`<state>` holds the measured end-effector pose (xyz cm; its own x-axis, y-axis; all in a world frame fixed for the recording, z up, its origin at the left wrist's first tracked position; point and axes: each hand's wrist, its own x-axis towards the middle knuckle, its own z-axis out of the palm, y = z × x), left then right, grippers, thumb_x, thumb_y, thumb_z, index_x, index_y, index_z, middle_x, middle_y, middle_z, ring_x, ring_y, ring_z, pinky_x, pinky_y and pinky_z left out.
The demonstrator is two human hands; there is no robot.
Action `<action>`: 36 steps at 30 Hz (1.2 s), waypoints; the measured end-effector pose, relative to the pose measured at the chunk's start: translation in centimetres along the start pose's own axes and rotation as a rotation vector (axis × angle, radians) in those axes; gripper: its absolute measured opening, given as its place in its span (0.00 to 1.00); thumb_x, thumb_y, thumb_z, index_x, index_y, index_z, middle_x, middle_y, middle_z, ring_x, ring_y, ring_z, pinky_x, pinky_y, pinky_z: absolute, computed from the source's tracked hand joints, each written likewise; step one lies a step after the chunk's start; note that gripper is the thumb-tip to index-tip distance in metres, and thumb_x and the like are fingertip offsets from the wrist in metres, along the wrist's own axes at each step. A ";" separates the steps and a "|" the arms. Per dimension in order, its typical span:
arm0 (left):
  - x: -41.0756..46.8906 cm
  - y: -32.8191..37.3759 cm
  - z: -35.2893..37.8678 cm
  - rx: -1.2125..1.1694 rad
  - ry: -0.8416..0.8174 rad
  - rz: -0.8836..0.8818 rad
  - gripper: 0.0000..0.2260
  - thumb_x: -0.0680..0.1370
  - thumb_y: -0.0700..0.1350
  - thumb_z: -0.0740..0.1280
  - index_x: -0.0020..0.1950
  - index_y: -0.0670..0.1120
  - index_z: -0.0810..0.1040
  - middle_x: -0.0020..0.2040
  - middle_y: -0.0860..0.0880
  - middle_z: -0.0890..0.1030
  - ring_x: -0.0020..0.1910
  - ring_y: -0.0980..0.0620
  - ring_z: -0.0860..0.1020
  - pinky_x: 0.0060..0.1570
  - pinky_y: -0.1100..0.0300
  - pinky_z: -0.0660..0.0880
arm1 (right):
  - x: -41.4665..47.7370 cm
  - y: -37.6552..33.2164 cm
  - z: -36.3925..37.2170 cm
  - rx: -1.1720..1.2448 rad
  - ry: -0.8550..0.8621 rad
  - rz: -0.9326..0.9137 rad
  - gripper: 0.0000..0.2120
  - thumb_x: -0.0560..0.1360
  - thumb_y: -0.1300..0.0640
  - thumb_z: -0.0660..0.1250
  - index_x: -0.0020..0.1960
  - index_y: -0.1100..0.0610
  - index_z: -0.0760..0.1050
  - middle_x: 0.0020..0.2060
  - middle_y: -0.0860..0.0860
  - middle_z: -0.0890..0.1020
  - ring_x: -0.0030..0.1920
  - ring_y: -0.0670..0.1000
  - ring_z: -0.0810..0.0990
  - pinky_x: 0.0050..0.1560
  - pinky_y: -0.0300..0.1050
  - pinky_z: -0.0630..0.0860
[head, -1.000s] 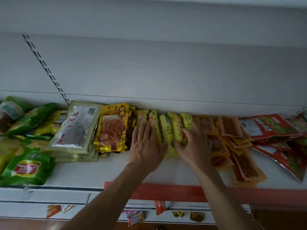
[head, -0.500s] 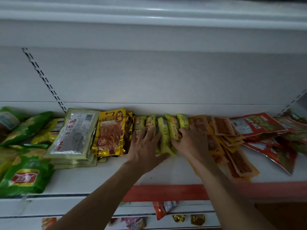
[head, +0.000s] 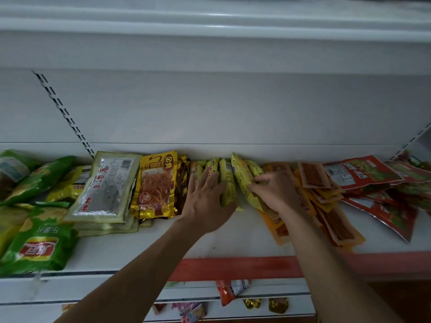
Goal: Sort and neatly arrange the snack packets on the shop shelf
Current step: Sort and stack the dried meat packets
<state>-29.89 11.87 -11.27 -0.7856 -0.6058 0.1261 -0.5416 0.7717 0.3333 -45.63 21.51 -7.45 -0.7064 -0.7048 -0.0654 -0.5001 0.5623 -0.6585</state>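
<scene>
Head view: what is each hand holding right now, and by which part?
The right hand pinches a tilted yellow packet at its right edge, about midway. The left hand presses flat on the neighbouring yellow packets, gripping nothing.

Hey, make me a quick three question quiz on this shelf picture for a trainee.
1. True or false: the left hand rests flat on the yellow packets.
2. What does the right hand pinch? A the tilted yellow packet; B a red packet; C a green bag.
3. Fill in: the green chip bags lie at the shelf's ____ end.
Key: 1 true; 2 A; 3 left.
</scene>
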 end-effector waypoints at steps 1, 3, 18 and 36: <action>0.2 0.6 -0.1 -0.043 0.052 0.020 0.27 0.79 0.61 0.60 0.74 0.51 0.67 0.77 0.50 0.62 0.79 0.48 0.50 0.75 0.50 0.39 | -0.1 -0.1 0.0 0.082 -0.009 0.027 0.16 0.71 0.51 0.74 0.55 0.58 0.83 0.53 0.52 0.84 0.54 0.52 0.81 0.52 0.45 0.75; 0.6 2.0 -0.3 -0.179 0.116 0.025 0.22 0.81 0.57 0.61 0.72 0.49 0.71 0.72 0.49 0.71 0.77 0.49 0.58 0.74 0.53 0.49 | -0.4 -0.1 0.0 0.253 -0.009 0.062 0.15 0.71 0.51 0.74 0.57 0.51 0.83 0.50 0.44 0.81 0.53 0.46 0.80 0.51 0.42 0.73; 1.9 4.2 -1.7 -1.158 0.291 -0.254 0.16 0.78 0.41 0.67 0.59 0.62 0.76 0.58 0.59 0.67 0.57 0.61 0.72 0.50 0.73 0.72 | -2.5 -2.8 1.2 0.551 0.136 -0.249 0.16 0.76 0.65 0.64 0.53 0.45 0.81 0.48 0.31 0.78 0.50 0.31 0.75 0.47 0.26 0.71; -0.9 -2.9 -4.5 -0.277 0.228 -0.076 0.20 0.78 0.44 0.67 0.70 0.51 0.74 0.74 0.49 0.65 0.65 0.48 0.73 0.58 0.56 0.73 | -2.0 -4.0 6.5 0.059 -0.024 -0.355 0.21 0.81 0.51 0.62 0.72 0.55 0.69 0.71 0.53 0.72 0.69 0.57 0.70 0.67 0.55 0.68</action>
<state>-26.24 9.33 -8.13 -0.6424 -0.7112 0.2855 -0.4701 0.6599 0.5861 -38.91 17.84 -9.57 -0.4811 -0.8623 0.1582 -0.6820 0.2547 -0.6856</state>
